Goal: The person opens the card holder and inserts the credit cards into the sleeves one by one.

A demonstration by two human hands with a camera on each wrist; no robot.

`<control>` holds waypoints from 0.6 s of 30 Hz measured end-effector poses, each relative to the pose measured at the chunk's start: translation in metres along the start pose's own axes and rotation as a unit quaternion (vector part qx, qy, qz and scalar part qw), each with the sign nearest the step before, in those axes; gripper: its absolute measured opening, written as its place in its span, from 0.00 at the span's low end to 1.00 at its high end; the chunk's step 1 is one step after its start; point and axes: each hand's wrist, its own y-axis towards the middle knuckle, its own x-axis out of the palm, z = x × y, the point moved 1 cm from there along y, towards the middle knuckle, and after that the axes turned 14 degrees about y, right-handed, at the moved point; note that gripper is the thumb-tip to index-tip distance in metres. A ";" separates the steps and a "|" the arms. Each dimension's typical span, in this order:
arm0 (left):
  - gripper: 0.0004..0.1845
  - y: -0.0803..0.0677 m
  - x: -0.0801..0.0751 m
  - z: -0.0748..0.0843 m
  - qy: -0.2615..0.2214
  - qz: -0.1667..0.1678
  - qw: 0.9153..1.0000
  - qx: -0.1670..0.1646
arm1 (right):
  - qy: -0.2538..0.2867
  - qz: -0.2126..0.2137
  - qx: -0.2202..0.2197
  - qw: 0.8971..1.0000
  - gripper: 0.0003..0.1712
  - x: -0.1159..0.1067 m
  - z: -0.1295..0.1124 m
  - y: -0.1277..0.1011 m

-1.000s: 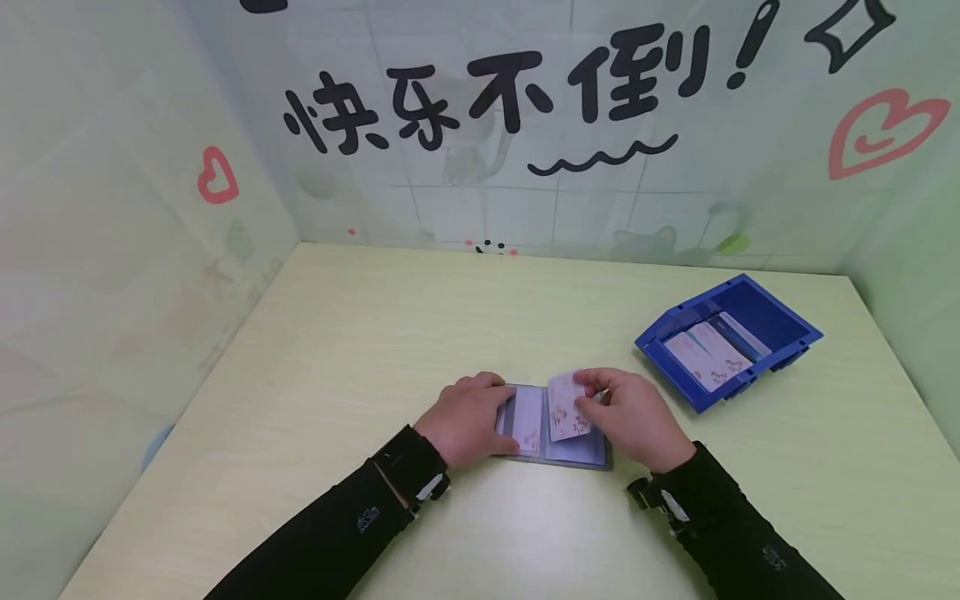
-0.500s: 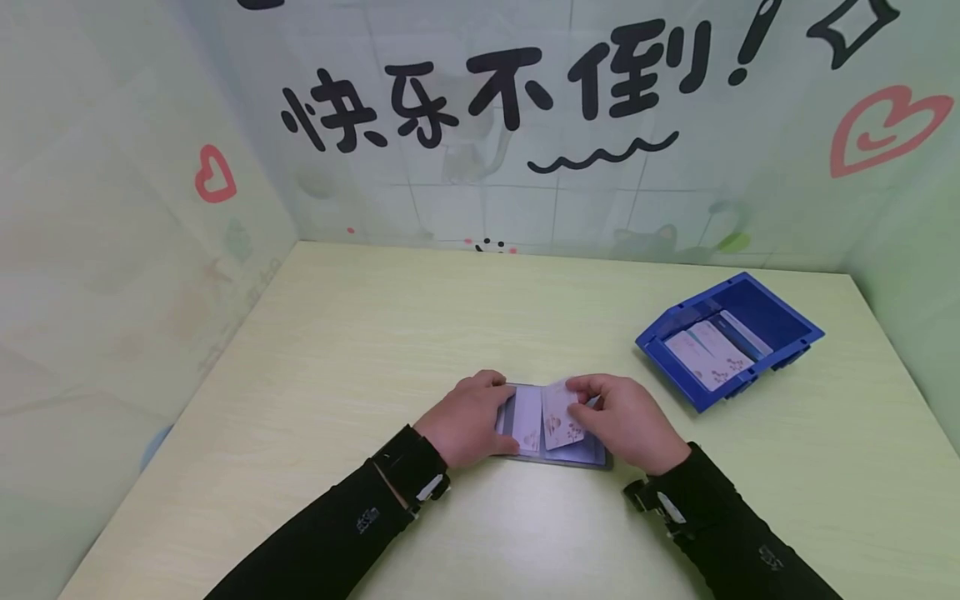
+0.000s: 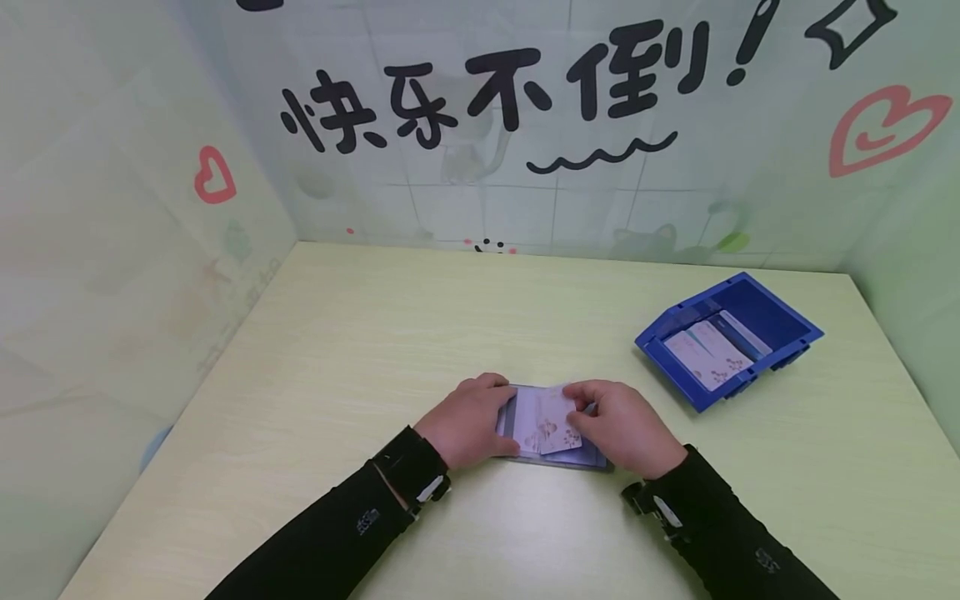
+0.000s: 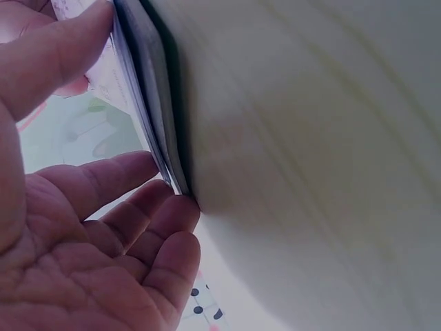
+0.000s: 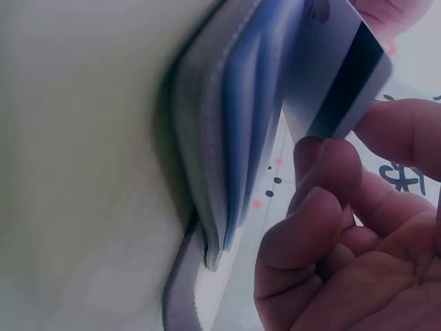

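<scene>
An open card holder with clear sleeves [image 3: 592, 457] lies on the table. My left hand [image 3: 465, 421] grips its left side, thumb at the near edge and fingers at the far edge; the left wrist view shows the fingertips against the holder's edge [image 4: 162, 103]. Between thumb and fingers, my right hand [image 3: 626, 427] pinches a pale card with a floral print [image 3: 558, 427] by its right side. That card lies slightly tilted over the middle fold and right page. Its underside in the right wrist view [image 5: 337, 76] has a dark stripe, above the holder's stacked sleeves [image 5: 241, 138].
At the right rear stands a blue plastic bin [image 3: 757, 302] holding several cards [image 3: 708, 354]. Printed walls [image 3: 480, 208] close off the table's back and sides.
My right hand has shifted left and slightly nearer, carrying the card from the right page toward the holder's middle fold. The left hand stays in place on the holder.
</scene>
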 end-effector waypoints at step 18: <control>0.43 0.000 -0.001 0.002 -0.006 0.000 1.000 -0.002 | -0.053 -0.008 0.024 0.998 0.32 0.005 -0.008 -0.006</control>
